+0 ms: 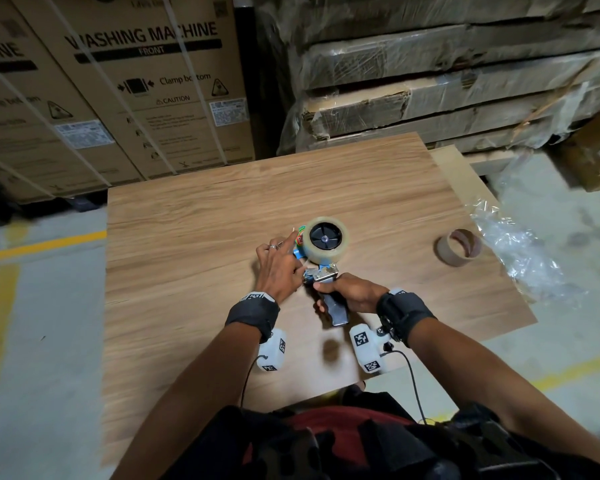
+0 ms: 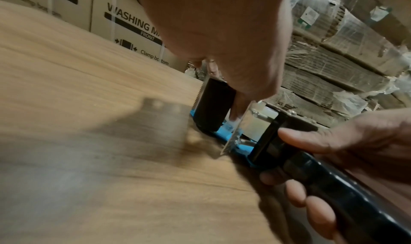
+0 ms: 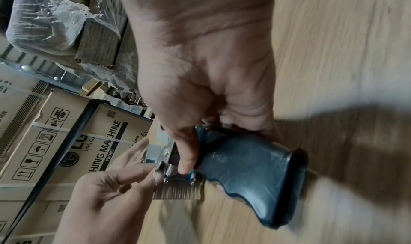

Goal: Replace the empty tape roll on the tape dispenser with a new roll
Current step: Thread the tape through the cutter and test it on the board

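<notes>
— Nearest item: what are we holding?

— We are gripping the tape dispenser [image 1: 321, 271] by its dark handle [image 3: 251, 174], with the right hand [image 1: 352, 292] wrapped tight round the grip, thumb lying forward toward the metal frame. The whole tool is sitting just above the table [image 1: 194, 216], not resting flat on it as far as we can tell.

— Next entry?

— The left hand [image 1: 279, 268]. We are working its fingers [image 3: 133, 170] at the dispenser's front end, beside the serrated blade [image 3: 177, 193] and the black roller [image 2: 214, 105]. We are judging that they are pinching the loose tape end, but the film itself is too faint to confirm.

— And the roll?

— The new roll [image 1: 327, 240] is already sitting on the black hub, pale and full. So the swap itself looks done.

— Farther out?

— The empty cardboard core [image 1: 458, 247] is lying well apart to the right, near crumpled plastic wrap [image 1: 520, 254] at the table edge.

— Outstanding?

— We are reckoning only the threading remains: feeding tape over the roller to the blade.
</notes>
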